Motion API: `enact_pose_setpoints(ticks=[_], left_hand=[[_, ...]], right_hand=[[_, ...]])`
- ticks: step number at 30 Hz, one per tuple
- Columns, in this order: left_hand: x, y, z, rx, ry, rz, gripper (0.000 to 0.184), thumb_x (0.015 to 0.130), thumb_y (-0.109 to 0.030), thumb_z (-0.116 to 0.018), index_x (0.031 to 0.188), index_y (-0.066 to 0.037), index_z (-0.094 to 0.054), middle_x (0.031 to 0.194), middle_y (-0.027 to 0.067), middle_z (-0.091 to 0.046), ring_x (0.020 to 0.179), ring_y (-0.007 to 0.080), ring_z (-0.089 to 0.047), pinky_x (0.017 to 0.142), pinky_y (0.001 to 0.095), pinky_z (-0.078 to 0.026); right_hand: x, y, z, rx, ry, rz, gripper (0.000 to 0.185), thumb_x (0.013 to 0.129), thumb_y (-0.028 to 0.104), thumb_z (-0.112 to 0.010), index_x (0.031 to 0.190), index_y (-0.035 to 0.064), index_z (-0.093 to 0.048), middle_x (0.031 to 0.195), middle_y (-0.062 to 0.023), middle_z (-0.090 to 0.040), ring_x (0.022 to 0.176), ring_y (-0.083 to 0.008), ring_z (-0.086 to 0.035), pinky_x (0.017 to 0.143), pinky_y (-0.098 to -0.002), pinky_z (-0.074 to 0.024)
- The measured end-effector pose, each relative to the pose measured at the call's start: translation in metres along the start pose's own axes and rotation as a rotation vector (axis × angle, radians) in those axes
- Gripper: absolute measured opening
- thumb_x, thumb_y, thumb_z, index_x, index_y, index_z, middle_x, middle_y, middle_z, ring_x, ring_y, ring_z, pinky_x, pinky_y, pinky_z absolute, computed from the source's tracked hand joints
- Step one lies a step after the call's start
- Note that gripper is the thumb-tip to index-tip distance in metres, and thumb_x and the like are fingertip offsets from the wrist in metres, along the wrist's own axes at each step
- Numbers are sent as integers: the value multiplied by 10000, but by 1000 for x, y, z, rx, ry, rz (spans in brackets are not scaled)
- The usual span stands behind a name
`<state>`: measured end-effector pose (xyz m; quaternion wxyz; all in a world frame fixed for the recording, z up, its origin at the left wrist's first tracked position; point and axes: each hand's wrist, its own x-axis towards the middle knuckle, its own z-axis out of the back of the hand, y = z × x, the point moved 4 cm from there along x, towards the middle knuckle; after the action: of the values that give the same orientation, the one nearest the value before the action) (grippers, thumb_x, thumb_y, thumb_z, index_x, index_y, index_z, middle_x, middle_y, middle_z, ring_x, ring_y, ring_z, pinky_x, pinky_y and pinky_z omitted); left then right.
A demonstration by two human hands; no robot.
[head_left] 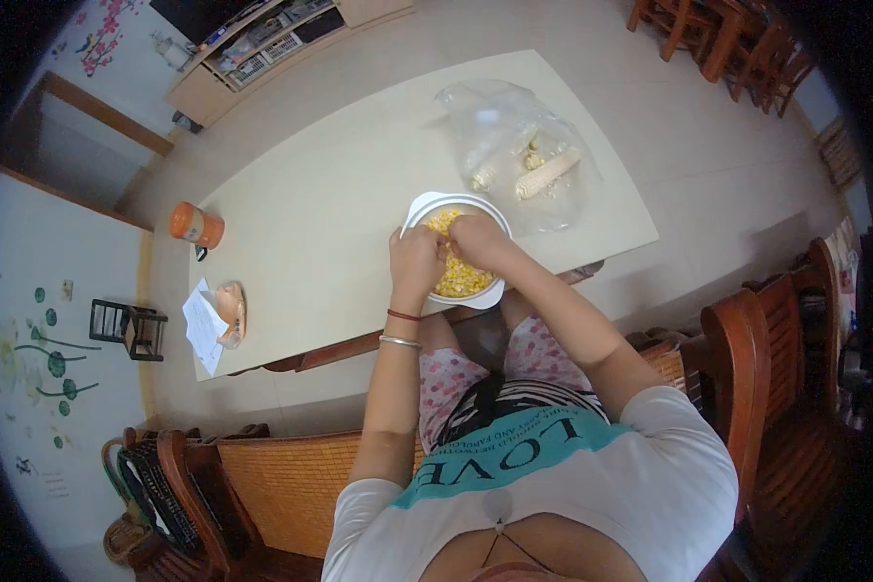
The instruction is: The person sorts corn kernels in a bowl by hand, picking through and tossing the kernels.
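Note:
A white bowl (487, 297) with two side handles sits at the table's near edge, holding loose yellow corn kernels (464, 278). Over it, my left hand (418, 258) and my right hand (479, 241) meet with fingers curled together. Whatever is between the fingers is too small and hidden to name. Beyond the bowl to the right, a clear plastic bag (485, 121) lies on the table with a stripped corn cob (548, 175) and other cob pieces on it.
The pale table (330, 194) bears an orange-lidded jar (196, 225), white papers (204, 326) and a small package (230, 312) at its left end. Wooden chairs (776, 359) stand at the right, and a small stool (144, 333) at the left.

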<state>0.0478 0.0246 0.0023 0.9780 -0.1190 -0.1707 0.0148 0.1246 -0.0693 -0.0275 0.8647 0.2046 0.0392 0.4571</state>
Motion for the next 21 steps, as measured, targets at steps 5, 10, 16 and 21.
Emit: enact_pose_setpoints(ticks=[5,10,16,21], left_hand=[[1,-1,2,27,40,32,78,754,-171,-614,782,-105,-645,812,98,-623,813,286,-587,831,450,-378],[2,3,-2,-4,-14,66,91,778,-178,-603,810,-109,-652,795,111,-624,801,299,-590,847,466,-369],[2,10,-1,-188,-27,177,100,830,-167,-592,832,-82,-645,756,108,-650,751,302,-610,917,487,-372],[1,8,4,-219,-81,190,133,800,-180,-621,814,-65,-686,767,130,-656,738,331,-589,779,446,-420]], right_hand=[[1,0,4,37,31,-23,176,738,118,-543,774,-1,-668,810,-223,-643,782,-355,-641,701,-453,-498],[3,-4,1,196,7,-37,181,762,168,-560,759,10,-649,815,-216,-635,799,-375,-616,720,-467,-472],[1,-8,8,425,-86,-58,169,761,175,-586,773,17,-646,844,-211,-633,838,-355,-604,738,-432,-467],[2,-8,10,486,-106,-66,170,751,180,-607,775,23,-669,780,-197,-640,757,-339,-620,695,-405,-481]])
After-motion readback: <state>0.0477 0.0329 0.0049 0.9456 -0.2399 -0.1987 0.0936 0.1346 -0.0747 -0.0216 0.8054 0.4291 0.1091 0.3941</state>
